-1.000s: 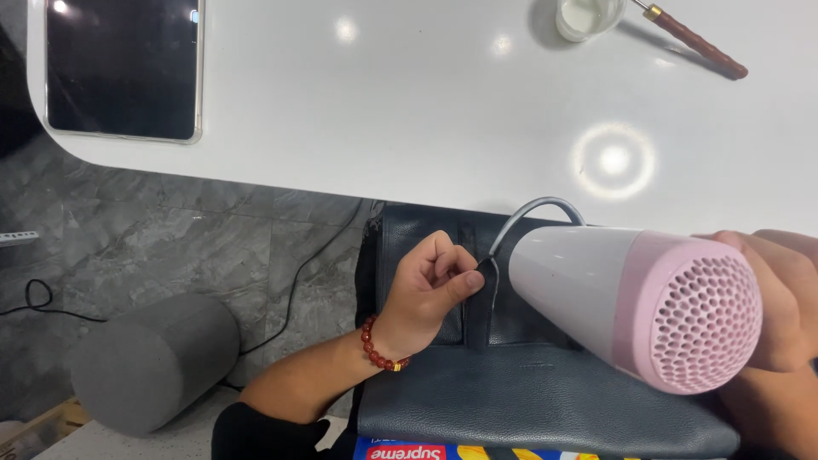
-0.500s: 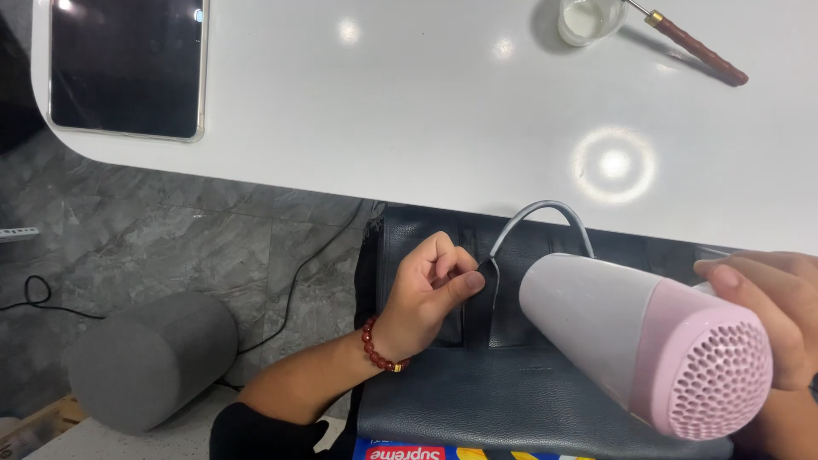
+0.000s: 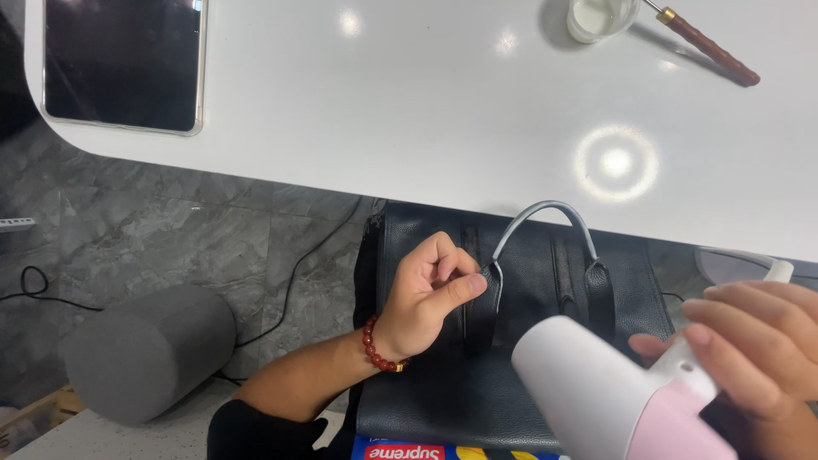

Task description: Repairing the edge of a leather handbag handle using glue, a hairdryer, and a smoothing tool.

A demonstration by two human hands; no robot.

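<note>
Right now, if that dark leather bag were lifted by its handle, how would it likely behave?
The bag looks like soft grained leather, so it would probably sag. Its handle holds an arch, so likely stiffer. The left hand pinches the handle's base; the right hand holds a hair dryer.

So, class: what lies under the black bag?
The bag covers most of it. At its lower edge a strip of a colourful printed thing shows. The left hand pinches the handle; the right hand holds a hairdryer.
</note>
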